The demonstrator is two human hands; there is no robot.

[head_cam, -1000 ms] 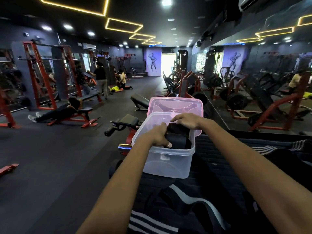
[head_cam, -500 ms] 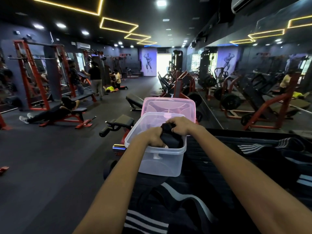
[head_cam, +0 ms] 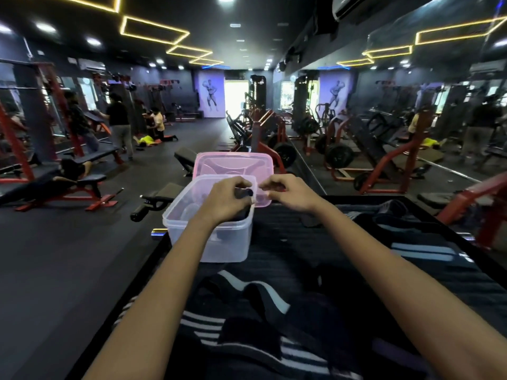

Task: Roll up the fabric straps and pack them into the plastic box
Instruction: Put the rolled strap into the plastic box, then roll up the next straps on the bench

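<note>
A clear plastic box (head_cam: 219, 249) stands at the far left corner of a black ribbed surface (head_cam: 288, 237), with its pink lid (head_cam: 233, 165) lying behind it. My left hand (head_cam: 226, 200) reaches into the box and grips a rolled black strap (head_cam: 245, 193), most of it hidden under my fingers. My right hand (head_cam: 290, 193) hovers just right of the box's far corner, fingers curled, with nothing visible in it. Loose black straps with white stripes (head_cam: 258, 292) lie in front of me, and another striped strap (head_cam: 419, 252) lies to the right.
The surface's left edge drops to the dark gym floor (head_cam: 68, 256). A padded bench (head_cam: 164, 194) sits just beyond the box. Red weight machines (head_cam: 397, 165) line the right side, and people (head_cam: 118, 124) stand by racks far left.
My right hand has let go of the black roll and moved right, off the box. My left hand has pushed the roll lower into the box.
</note>
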